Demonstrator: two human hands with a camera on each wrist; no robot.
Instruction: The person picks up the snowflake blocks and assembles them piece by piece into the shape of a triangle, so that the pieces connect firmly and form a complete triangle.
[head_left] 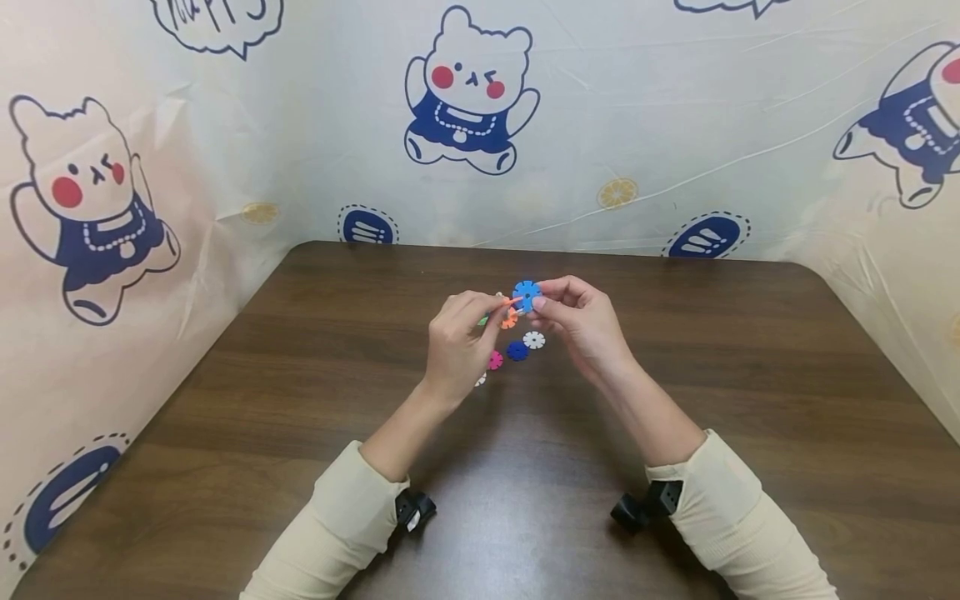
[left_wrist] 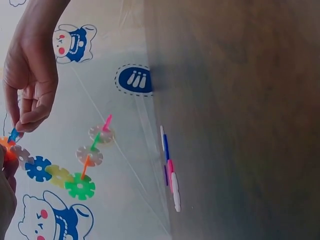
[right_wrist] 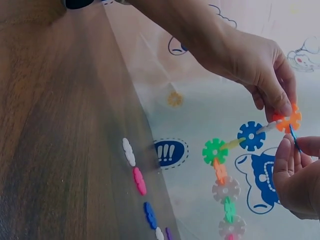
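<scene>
My left hand [head_left: 461, 342] pinches an orange notched plastic disc [right_wrist: 288, 120] at one end of a linked chain. Between the thumb and fingers of my right hand [head_left: 592, 321] is a blue notched disc [head_left: 527, 295], its edge meeting the orange one. From the orange disc the chain hangs in the air: a whitish disc, a blue disc [left_wrist: 38, 169], a yellow disc [left_wrist: 59, 176], a green disc [left_wrist: 80, 187], then orange, whitish and green pieces. A pink disc [left_wrist: 107, 122] forms its far end in the left wrist view. In the head view my left hand hides most of the chain.
Loose discs lie on the brown table [head_left: 540, 517] beneath my hands: white [head_left: 534, 340], dark blue [head_left: 517, 351], pink [head_left: 496, 360] and another white [head_left: 481, 379]. A purple disc [left_wrist: 166, 175] shows beside them. A printed curtain [head_left: 315, 125] surrounds the table's back and sides.
</scene>
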